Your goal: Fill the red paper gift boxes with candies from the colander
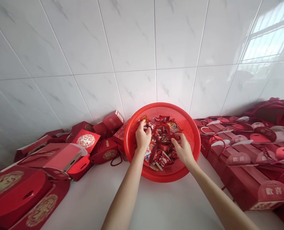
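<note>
A red plastic colander basket [194, 137] stands against the wall with a heap of wrapped candies [162, 131] in it, mostly red with some gold and blue print. Over the left side of the heap, my left hand [143, 137] has its fingers curled in on a wrapped candy [151, 125]; the fingertips are partly hidden. A yellowish wrapper [144, 118] shows just beyond these fingers. My right hand [184, 149] reaches in from the right, thumb and forefinger a little apart, at the candies' edge. Nothing is visible between them.
Red paper gift boxes [53, 156] lie loosely piled on the left, some with flaps raised. On the right, rows of closed red boxes [247, 172] with cord handles stand close together. A white tabletop [166, 204] lies in front, and a white tiled wall [134, 41] rises behind.
</note>
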`<state>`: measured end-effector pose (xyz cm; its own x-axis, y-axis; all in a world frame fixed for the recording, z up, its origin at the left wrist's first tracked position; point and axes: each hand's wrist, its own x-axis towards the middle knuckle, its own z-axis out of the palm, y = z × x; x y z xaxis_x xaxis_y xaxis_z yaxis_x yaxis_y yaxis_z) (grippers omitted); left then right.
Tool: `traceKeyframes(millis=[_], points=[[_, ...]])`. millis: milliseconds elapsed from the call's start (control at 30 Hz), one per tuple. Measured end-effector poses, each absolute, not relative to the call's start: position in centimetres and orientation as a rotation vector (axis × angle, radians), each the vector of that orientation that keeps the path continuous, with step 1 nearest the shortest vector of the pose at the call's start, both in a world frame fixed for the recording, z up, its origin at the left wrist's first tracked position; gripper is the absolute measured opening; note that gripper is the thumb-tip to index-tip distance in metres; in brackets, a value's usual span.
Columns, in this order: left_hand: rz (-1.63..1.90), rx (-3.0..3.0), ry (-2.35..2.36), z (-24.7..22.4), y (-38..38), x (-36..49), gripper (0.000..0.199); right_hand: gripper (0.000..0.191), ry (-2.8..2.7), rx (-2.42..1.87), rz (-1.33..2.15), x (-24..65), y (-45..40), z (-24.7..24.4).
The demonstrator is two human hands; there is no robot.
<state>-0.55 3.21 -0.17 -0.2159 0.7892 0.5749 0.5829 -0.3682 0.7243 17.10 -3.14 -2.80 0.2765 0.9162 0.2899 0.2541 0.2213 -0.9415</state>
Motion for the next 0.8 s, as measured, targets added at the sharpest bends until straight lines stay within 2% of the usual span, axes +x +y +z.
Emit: traceKeyframes(millis=[67,200,233,367,567,633,733,800], points=[[1.39,1.9,1.728,-0.1,2.8,-0.7,0.047,0.037,-1.239,-1.306,0.674,17.1,-3.1,-2.8],[1.047,2.051,1.668,0.0,2.5,-0.7,0.019,0.033,-1.226,-1.318,0.657,17.3,-2.9,-3.0],[1.024,2.093,1.625,0.0,2.5,-0.7,0.018,0.033,-1.224,-1.322,0.655,17.3,-2.8,-3.1],[1.016,2.356,1.429,-0.6,2.4,-0.5,0.04,0.032,-1.241,-1.335,0.641,17.2,-2.8,-3.1],[1.012,2.362,1.314,-1.5,2.3,-0.8,0.039,0.031,-1.283,-1.294,0.627,16.9,-3.0,-3.0],[1.116,2.274,1.37,-1.7,2.4,-0.9,0.051,0.031,-1.284,-1.3,0.609,16.8,-3.1,-2.9],[1.271,2.084,1.465,-1.9,2.6,-1.0,0.081,0.031,-1.296,-1.303,0.582,16.7,-3.2,-2.9],[1.299,1.986,1.483,-2.0,2.8,-1.1,0.09,0.033,-1.308,-1.305,0.572,16.6,-3.3,-2.8]])
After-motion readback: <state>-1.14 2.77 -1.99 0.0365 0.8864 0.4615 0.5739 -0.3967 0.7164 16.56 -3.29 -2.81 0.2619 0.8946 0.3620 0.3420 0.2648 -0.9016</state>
